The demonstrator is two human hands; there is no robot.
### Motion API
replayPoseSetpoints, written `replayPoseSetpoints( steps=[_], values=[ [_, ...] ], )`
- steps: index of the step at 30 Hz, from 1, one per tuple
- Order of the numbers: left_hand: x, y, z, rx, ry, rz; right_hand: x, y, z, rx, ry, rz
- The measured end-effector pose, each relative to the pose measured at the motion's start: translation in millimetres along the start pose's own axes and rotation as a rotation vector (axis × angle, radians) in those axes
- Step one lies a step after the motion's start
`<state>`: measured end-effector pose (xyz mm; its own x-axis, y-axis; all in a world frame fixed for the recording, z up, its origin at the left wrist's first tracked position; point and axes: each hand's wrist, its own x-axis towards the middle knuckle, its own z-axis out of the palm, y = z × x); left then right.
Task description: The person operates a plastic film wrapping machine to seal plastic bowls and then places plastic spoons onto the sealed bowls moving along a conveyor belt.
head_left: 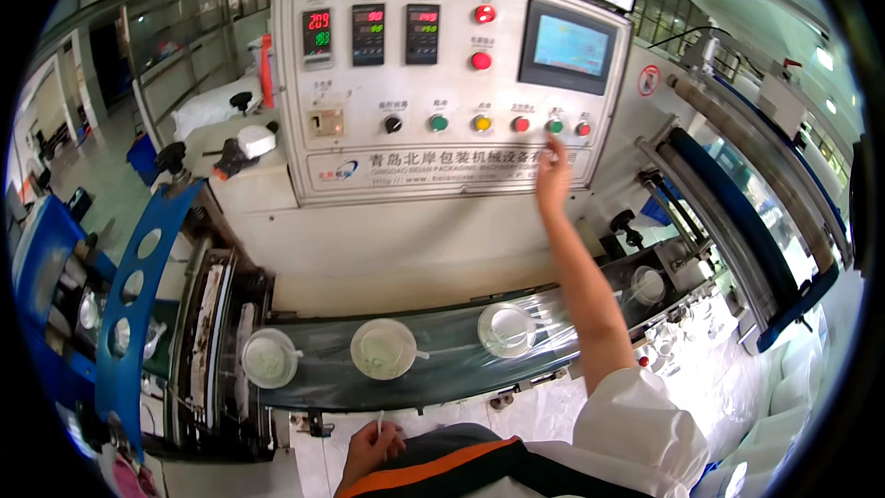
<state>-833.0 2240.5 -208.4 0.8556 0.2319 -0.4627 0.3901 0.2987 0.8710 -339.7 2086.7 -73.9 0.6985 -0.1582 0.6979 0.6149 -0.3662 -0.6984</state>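
Note:
My right hand (552, 173) reaches up to the control panel (433, 166). Its index finger stretches to the green button (555, 126) in the lower row; whether it presses the button cannot be seen. Low in front of my body, my left hand (371, 448) is closed around a thin white stick (381, 420). Between the hands and the machine runs a dark conveyor (323, 387) covered with clear film. On it stand round white cups, one at the left end (270, 358), one beside it (383, 349), one near my right forearm (507, 328) and one farther right (647, 286).
A touch screen (570, 44) sits at the panel's upper right, with digital displays (369, 35) at its left. Blue-ended rollers (737, 212) rise on the right. A blue plate with round holes (138, 314) stands at the left, beside a metal press frame (205, 341).

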Motion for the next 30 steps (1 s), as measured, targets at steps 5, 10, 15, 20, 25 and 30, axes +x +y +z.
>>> replayPoseSetpoints(
  steps=[5,10,15,20,25,30],
  values=[
    [-2,-4,6,-0.059,0.063,0.002,79,142,-61,0.098,-0.015,0.254],
    [-19,17,8,0.162,-0.021,0.087,143,185,-91,0.367,-0.057,0.327],
    [-27,7,16,0.044,0.075,0.039,105,136,-27,0.498,-0.155,0.328],
    [-31,12,19,0.029,0.138,-0.016,93,118,-7,0.49,-0.232,0.265],
    [-34,6,19,0.018,0.24,0.002,93,116,-2,0.52,-0.086,0.261],
    [-38,12,17,0.006,0.184,-0.01,100,115,-9,0.522,-0.095,0.224]
  ],
)
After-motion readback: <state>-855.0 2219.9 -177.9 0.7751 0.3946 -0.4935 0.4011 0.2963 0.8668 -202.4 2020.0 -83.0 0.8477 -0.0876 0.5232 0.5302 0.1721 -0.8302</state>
